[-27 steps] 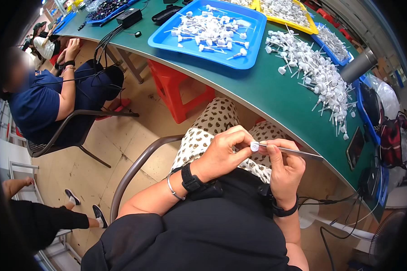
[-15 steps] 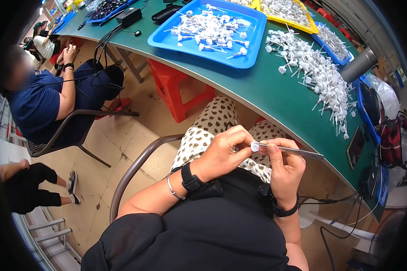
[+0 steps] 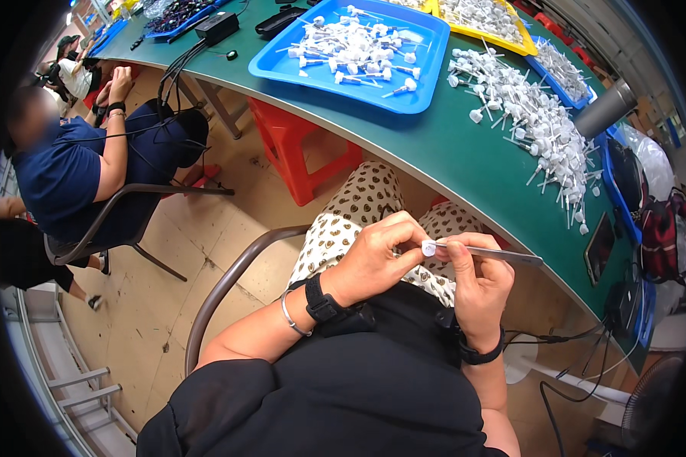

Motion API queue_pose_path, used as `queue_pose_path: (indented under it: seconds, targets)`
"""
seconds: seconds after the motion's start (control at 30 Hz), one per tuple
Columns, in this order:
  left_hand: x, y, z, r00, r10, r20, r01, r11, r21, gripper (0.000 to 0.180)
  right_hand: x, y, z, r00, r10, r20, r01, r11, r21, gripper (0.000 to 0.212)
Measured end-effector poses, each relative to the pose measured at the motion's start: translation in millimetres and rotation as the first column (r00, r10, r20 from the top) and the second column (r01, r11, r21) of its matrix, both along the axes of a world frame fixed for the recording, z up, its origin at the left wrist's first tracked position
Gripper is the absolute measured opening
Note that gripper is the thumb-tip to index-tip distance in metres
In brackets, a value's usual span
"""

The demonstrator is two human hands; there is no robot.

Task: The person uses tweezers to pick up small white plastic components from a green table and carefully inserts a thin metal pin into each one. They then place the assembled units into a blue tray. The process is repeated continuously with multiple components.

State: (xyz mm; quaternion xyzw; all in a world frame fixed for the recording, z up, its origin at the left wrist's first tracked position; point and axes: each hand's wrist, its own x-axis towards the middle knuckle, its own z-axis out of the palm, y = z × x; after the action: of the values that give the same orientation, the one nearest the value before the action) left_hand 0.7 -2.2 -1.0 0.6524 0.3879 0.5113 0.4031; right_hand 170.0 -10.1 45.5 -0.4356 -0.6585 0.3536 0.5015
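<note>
Above my lap, my left hand point(image 3: 377, 257) pinches a small white plastic piece point(image 3: 428, 248) with a rounded head between thumb and fingers. My right hand point(image 3: 482, 288) grips a slim, flat metal hand tool point(image 3: 517, 257), its wide end sticking out to the right past my knuckles. The tool's narrow tip meets the white piece; exactly how they touch is too small to tell. Beyond my knees, a blue tray point(image 3: 427, 70) on the green table point(image 3: 404, 141) bears many similar white pieces with thin stems.
A loose heap of white pieces point(image 3: 537, 129) spreads along the table's right, beside a grey cylinder point(image 3: 606, 109) and a phone point(image 3: 599, 249). A yellow tray point(image 3: 520, 47) stands behind. A red stool point(image 3: 286, 152) is under the table; a seated co-worker point(image 3: 68, 167) is at left.
My hands and the white piece stay almost where they were, with the metal tool's outer end slightly lower. At far left, a walking person has shifted behind the seated co-worker's chair.
</note>
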Motion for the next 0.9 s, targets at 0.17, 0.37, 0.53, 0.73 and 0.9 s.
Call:
queue_pose_path:
  seconds: [0.17,0.37,0.53,0.73,0.9]
  targets:
    - [0,1,-1,0.999,0.01,-0.042,-0.009,1.0,0.021,0.005,-1,-1,-2,0.999,-0.031,0.038,0.03,0.999,0.028,0.007]
    - [-3,1,-2,0.996,0.02,-0.091,-0.016,0.999,0.039,0.006,-3,-1,-3,0.999,-0.028,0.042,0.027,0.999,0.025,0.009]
    - [-4,1,-3,0.999,0.004,-0.04,-0.003,1.0,0.029,0.007,-7,-2,-1,0.992,-0.019,-0.125,0.011,0.998,-0.063,0.009]
    - [-5,0,-2,0.999,0.002,-0.038,-0.001,1.0,0.031,0.007,-9,-3,-3,0.986,-0.028,-0.166,0.015,0.997,-0.079,0.01]
    - [-4,0,-4,0.998,0.014,-0.061,-0.012,0.999,0.035,0.006,-6,-2,-7,0.999,-0.039,0.027,0.039,0.999,0.018,0.006]
